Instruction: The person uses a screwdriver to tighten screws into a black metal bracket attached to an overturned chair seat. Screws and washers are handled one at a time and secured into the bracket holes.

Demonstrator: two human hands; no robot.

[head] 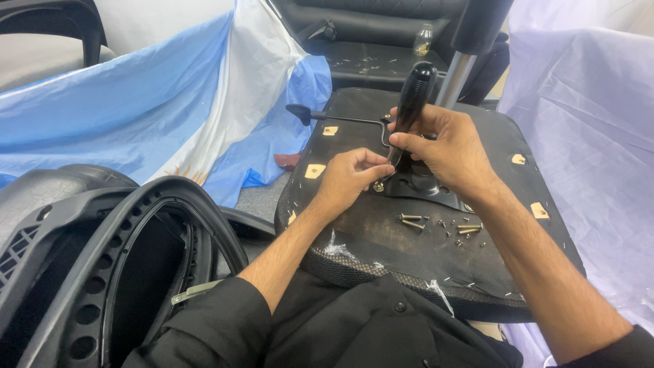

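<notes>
An upturned office chair seat [354, 232] lies across my lap, its black underside facing up. A black metal mechanism plate [426, 187] sits on it. My right hand [449, 146] grips a screwdriver with a black handle [415, 92], held upright over the plate. My left hand [351, 178] pinches a bolt [378, 185] at the plate's left corner, right by the screwdriver tip. Several loose bolts and washers [443, 225] lie on the seat just in front of the plate. A thin black lever [327, 117] sticks out to the left from the mechanism.
A black plastic chair back frame [102, 259] leans at my left. A light blue and white flag cloth [170, 102] drapes behind it. Pale lilac sheeting [586, 123] covers the right side. A chrome gas cylinder [453, 75] rises behind the seat, near a black sofa [368, 41].
</notes>
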